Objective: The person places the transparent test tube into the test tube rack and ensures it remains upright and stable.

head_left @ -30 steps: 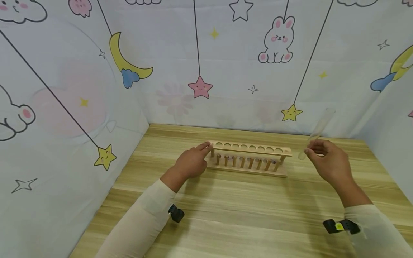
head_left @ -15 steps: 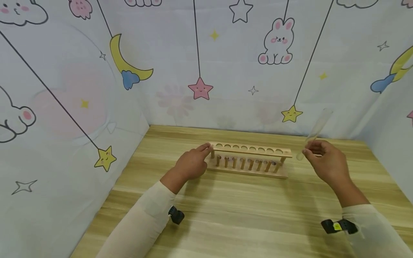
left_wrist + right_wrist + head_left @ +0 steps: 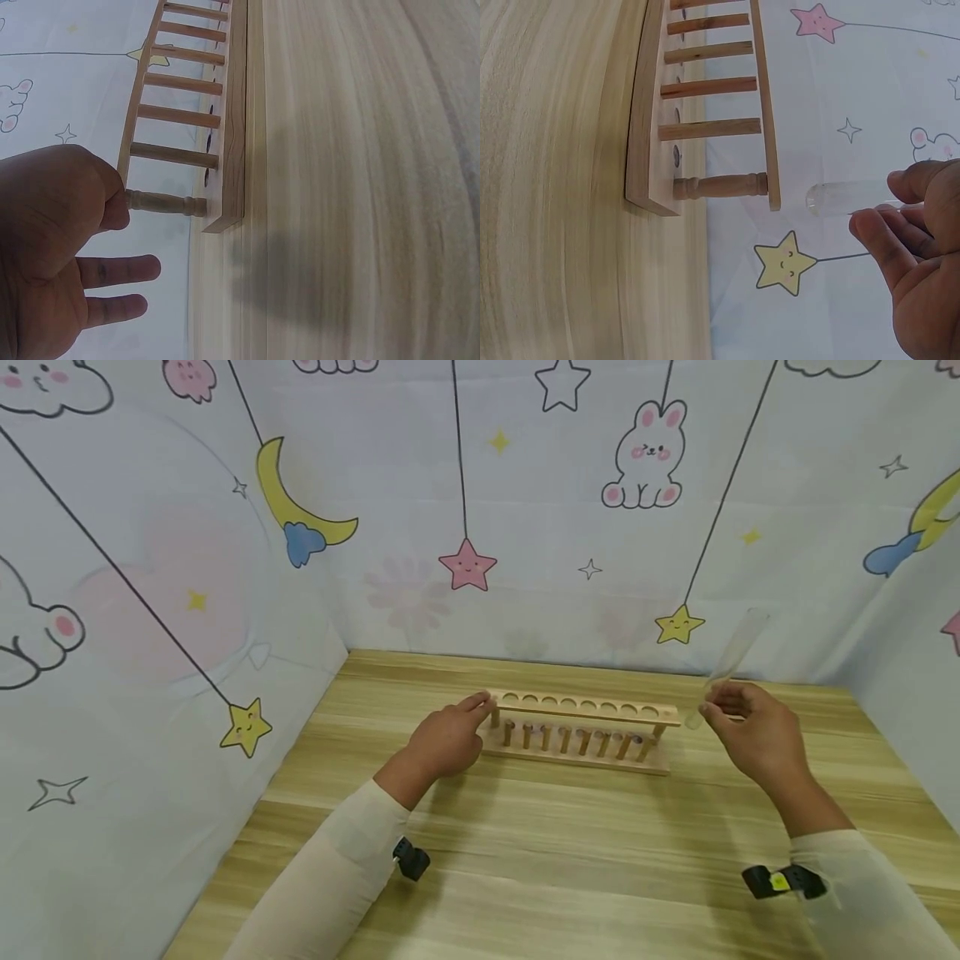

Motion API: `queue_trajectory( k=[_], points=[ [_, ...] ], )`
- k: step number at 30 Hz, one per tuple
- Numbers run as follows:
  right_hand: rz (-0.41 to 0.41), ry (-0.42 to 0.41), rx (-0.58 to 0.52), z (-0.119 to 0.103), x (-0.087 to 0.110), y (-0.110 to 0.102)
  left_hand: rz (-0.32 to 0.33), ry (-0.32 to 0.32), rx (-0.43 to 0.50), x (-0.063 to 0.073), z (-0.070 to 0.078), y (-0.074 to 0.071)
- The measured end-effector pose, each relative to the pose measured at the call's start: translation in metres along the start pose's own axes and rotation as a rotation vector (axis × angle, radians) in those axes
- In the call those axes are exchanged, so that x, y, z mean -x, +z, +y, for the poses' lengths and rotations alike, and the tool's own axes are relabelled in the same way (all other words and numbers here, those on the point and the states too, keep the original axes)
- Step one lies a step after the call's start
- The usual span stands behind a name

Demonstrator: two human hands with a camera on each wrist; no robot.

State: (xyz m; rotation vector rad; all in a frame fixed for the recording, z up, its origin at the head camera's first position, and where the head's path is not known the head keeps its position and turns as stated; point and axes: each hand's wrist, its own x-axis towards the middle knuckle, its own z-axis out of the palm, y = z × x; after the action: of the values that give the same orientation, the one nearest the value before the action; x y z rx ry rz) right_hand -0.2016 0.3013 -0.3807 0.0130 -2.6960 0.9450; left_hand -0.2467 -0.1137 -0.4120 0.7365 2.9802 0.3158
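A wooden test tube rack (image 3: 577, 762) stands on the table, with a row of holes in its top bar and several upright pegs behind its front edge. My left hand (image 3: 448, 739) pinches the left end of the top bar between thumb and forefinger; in the left wrist view two other fingers (image 3: 120, 271) stick out free of it. To the right of the rack, my right hand (image 3: 761, 727) holds a clear glass test tube (image 3: 738, 647) near its rounded lower end. The tube leans to the right, apart from the rack. In the right wrist view its rounded end (image 3: 826, 199) points toward the top bar.
The wood-grain table (image 3: 525, 860) extends in front of the rack. A white cloth printed with stars, moons and rabbits (image 3: 555, 527) hangs close behind, and more cloth (image 3: 150, 760) borders the left side.
My right hand has drifted slightly left with the test tube, closer to the rack's right end. My left hand and the rack have stayed in place.
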Motion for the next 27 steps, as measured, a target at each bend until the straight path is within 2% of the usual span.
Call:
queue_trajectory(
  k=[27],
  points=[
    [-0.009, -0.024, -0.006, -0.0074, -0.0071, 0.0067, -0.008, -0.007, 0.008, -0.003, -0.0021, 0.0022]
  ],
)
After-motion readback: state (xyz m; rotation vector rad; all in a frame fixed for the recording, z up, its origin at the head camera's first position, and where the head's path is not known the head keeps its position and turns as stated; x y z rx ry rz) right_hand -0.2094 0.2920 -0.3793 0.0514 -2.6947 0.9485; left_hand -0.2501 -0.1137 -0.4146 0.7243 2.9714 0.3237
